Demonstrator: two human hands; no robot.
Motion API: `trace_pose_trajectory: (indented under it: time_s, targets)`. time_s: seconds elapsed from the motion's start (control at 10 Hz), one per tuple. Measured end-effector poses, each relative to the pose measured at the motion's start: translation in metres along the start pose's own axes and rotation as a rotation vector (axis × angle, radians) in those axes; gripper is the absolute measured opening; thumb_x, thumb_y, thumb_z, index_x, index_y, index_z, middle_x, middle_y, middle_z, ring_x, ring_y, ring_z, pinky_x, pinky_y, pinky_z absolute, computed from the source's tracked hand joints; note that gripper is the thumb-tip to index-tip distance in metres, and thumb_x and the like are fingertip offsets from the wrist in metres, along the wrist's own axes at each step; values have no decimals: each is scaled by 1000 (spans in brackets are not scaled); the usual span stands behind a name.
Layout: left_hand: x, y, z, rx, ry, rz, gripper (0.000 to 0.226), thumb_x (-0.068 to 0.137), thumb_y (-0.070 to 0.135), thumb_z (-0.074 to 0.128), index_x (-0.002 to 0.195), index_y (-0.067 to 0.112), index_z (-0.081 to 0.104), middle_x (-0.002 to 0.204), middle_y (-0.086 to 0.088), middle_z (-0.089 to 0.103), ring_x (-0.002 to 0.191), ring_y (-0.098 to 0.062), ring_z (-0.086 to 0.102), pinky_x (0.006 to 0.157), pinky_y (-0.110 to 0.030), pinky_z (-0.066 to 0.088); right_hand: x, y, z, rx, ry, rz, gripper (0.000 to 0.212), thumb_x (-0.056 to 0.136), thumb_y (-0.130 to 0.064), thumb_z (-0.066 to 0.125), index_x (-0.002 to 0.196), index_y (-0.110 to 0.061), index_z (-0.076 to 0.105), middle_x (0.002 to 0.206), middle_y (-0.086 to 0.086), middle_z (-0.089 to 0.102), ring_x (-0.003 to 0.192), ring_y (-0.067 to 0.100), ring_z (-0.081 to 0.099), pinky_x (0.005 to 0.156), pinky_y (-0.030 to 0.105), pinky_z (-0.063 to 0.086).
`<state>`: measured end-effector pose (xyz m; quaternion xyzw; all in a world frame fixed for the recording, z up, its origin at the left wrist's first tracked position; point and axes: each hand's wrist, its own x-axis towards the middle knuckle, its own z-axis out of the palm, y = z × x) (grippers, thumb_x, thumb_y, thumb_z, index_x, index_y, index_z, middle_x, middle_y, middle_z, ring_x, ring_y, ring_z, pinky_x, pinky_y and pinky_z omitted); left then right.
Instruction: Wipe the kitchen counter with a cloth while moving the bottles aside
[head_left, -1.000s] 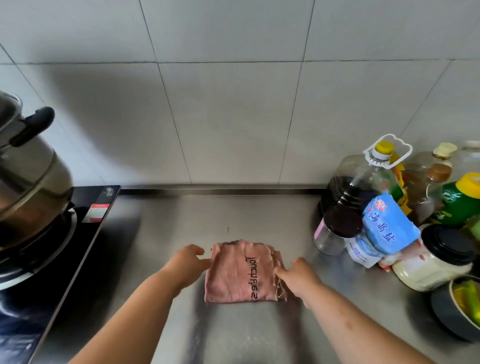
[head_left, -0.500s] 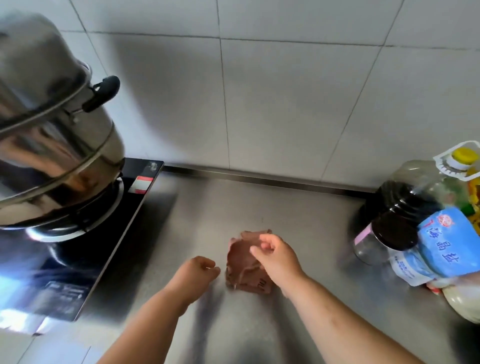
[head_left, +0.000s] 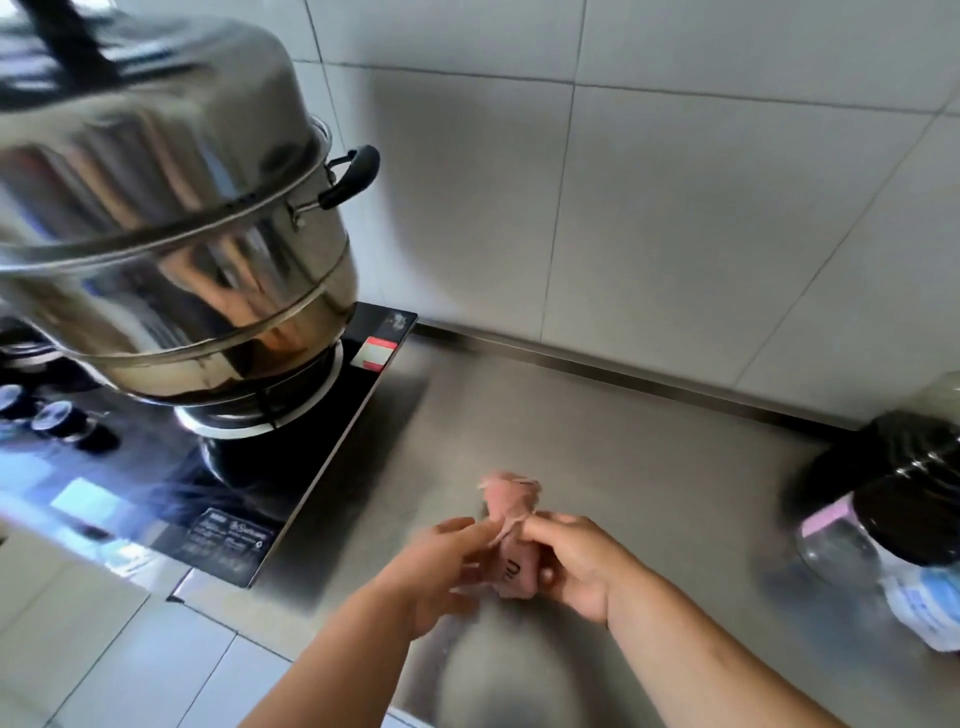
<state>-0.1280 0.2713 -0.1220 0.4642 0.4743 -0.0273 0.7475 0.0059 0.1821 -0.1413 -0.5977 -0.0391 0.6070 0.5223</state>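
Fingers, right (head_left: 540, 525): curled around the right side of the pink cloth (head_left: 511, 540); the cloth is gripped, with the thumb seen against its lower part.
Fingers, left (head_left: 457, 527): pinched on the frayed threads at the cloth's left side; exact contact is blurred by motion.
Right hand (head_left: 576, 564): held palm toward the cloth, forearm entering from the counter's near edge.
Left hand (head_left: 441, 561): set just beside the cloth, forearm entering from the near edge as well.
Cloth: bunched into an upright roll between both hands, above the near middle of the counter (head_left: 597, 447); dark lettering is seen on its lower part, unreadable. Whether its bottom touches the counter cannot be told.
Counter: bare brushed steel around the hands; a soft shadow is cast toward the near edge.
Jar (head_left: 852, 535): clear glass with a dark lid and a pale pink label, standing near the counter's right edge, well apart from the hands.
Packet (head_left: 924, 597): white and blue, touching the jar on its near right side; cut off by the picture edge.
Dark bottle (head_left: 914, 452): behind the jar at the right edge, toward the back; only partly in view.
Hob (head_left: 322, 447): black glass, let in along the counter's left side.
Steamer pot (head_left: 171, 234): stacked steel, lidded, standing on the hob burner; a black side handle points toward the wall.
Wall tiles (head_left: 675, 218): pale grey, meeting the counter's back edge along a metal strip.
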Motion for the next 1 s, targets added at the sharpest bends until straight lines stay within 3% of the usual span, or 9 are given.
trace_pose_trajectory:
  time_s: [0.1,0.2,0.3,0.4,0.6,0.7,0.8,0.9,1.0]
  targets:
    - [-12,8,-13,-232,-31,72,33,76,27,70,99,4,71,98,-23,71,86,-36,66,88,-54,47,-4,-10,24,-16,-145,-57,11,89,-10,60,90,-10,71,76,12,65,66,23,58,53,29,36]
    - [-26,14,-41,-337,106,129,27,86,16,62,105,-3,65,89,-20,71,72,-29,68,66,-41,56,2,-22,45,-23,53,-85,9,92,-17,60,85,-14,65,75,6,62,59,15,54,44,22,35]
    - [-49,24,-72,-473,140,228,29,82,18,59,104,0,67,94,-16,72,73,-25,68,69,-37,52,13,-22,50,-33,197,-71,8,93,-14,59,84,-15,61,73,4,60,55,14,53,37,17,35]
    - [-75,31,-114,-611,221,407,30,76,21,63,97,1,72,97,-17,73,80,-25,70,73,-37,55,23,-14,63,-102,192,-38,11,94,-14,57,83,-14,61,70,4,60,55,15,53,37,17,36]
    - [-91,40,-213,-675,848,445,31,84,30,67,84,0,57,68,-16,60,58,-22,58,56,-34,43,36,-3,90,-149,124,-56,17,95,-10,55,79,-13,58,65,4,55,41,8,51,34,14,33]
    - [-91,50,-259,-725,966,406,38,82,31,70,96,1,52,79,-14,60,61,-20,57,55,-34,45,37,-3,100,-176,120,-53,12,95,-12,56,84,-13,58,71,5,56,54,13,51,36,14,35]
    - [-87,58,-290,-634,939,420,25,89,31,61,92,8,51,76,-10,58,58,-17,57,45,-25,45,39,-3,105,-169,124,-46,8,95,-12,57,87,-13,59,75,5,58,57,14,51,37,14,36]
    - [-82,61,-301,-451,892,329,22,89,29,58,99,10,55,85,-12,57,64,-21,54,50,-31,43,40,-2,107,-176,140,-52,6,94,-12,57,89,-13,61,75,4,59,57,13,52,37,14,36]
    - [-72,60,-295,-176,1180,312,21,82,21,61,98,7,64,92,-11,62,68,-23,56,52,-32,50,41,2,111,-182,154,-64,7,94,-14,57,88,-14,60,75,3,59,57,12,52,38,16,37]
